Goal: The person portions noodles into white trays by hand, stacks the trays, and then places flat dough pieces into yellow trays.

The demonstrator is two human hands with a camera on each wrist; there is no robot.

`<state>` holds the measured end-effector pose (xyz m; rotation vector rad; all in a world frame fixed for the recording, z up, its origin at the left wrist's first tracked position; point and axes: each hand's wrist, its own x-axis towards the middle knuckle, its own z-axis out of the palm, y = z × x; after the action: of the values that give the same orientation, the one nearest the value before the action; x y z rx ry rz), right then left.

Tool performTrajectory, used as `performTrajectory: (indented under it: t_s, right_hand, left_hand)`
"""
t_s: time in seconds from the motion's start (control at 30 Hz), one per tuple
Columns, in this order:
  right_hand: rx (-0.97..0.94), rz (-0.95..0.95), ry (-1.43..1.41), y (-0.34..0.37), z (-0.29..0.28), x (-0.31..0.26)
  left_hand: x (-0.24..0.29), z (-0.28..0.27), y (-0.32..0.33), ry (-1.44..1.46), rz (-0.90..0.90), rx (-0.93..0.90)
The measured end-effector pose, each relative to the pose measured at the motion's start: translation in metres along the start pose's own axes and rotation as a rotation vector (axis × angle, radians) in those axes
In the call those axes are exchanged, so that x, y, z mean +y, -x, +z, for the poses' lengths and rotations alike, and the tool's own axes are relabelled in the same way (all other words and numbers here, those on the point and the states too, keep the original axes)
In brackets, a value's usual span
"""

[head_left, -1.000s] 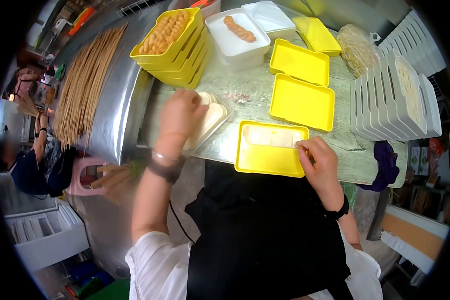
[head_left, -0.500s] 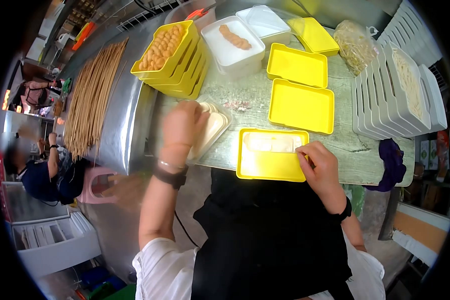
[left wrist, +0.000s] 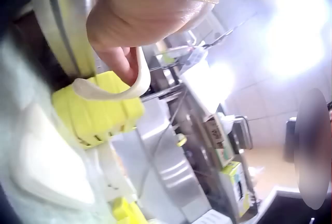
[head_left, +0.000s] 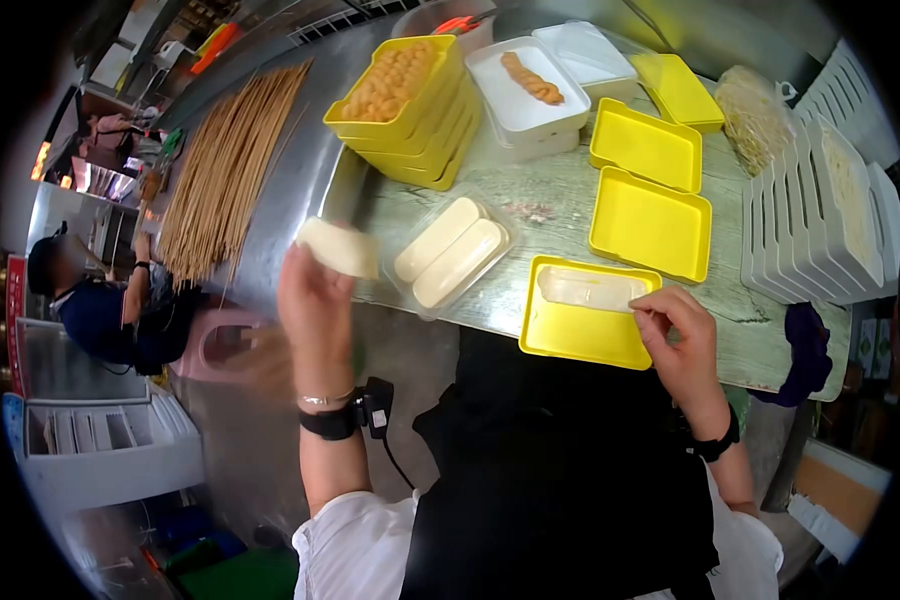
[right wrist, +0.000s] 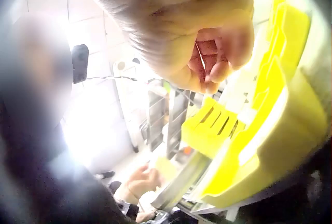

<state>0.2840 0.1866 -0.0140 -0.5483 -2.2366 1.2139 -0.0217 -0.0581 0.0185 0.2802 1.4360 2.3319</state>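
A flat, pale oval dough piece [head_left: 342, 249] is raised in my left hand [head_left: 315, 312], clear of the table at its left edge. In the left wrist view the dough piece [left wrist: 111, 95] curves down from the curled fingers. Similar dough pieces [head_left: 438, 242] lie in a clear plastic box [head_left: 513, 240] to its right. On the right, a yellow tray [head_left: 570, 332] at the table's front edge has a translucent whitish strip [head_left: 585, 290] along its far side. My right hand [head_left: 685, 340] pinches that strip's right end with thumb and forefinger.
Yellow trays [head_left: 406, 160] stacked at back left hold brown twisted pieces [head_left: 392, 85]. Beside them, a white box [head_left: 495, 95] bears one twist. Two more yellow trays [head_left: 650, 225] stand behind mine. Grey trays [head_left: 785, 215] flank the right; sticks [head_left: 235, 165] and another person [head_left: 105, 310] are left.
My left hand has lifted the dough piece out of the clear box and swung it left. The right hand stays at the strip's end. The head view has shifted.
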Motion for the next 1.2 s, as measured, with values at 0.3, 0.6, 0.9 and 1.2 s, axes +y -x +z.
performTrajectory:
  t_s: [0.3, 0.6, 0.9, 1.2]
  right_hand:
    - [-0.480, 0.481, -1.235, -0.057, 0.057, -0.031]
    - [-0.129, 0.417, -0.607, 0.001, 0.004, 0.005]
    - [-0.026, 0.123, 0.157, 0.015, -0.005, 0.018]
    - [0.051, -0.192, 0.596, 0.002, 0.008, 0.023]
  left_hand:
    - [-0.021, 0.077, 0.040, 0.564, -0.381, -0.485]
    - [-0.094, 0.073, 0.075, -0.554, -0.089, -0.424]
    - [-0.109, 0.096, 0.077, -1.200, 0.603, -0.589]
    - [-0.119, 0.101, 0.061, -1.476, 0.775, -0.673]
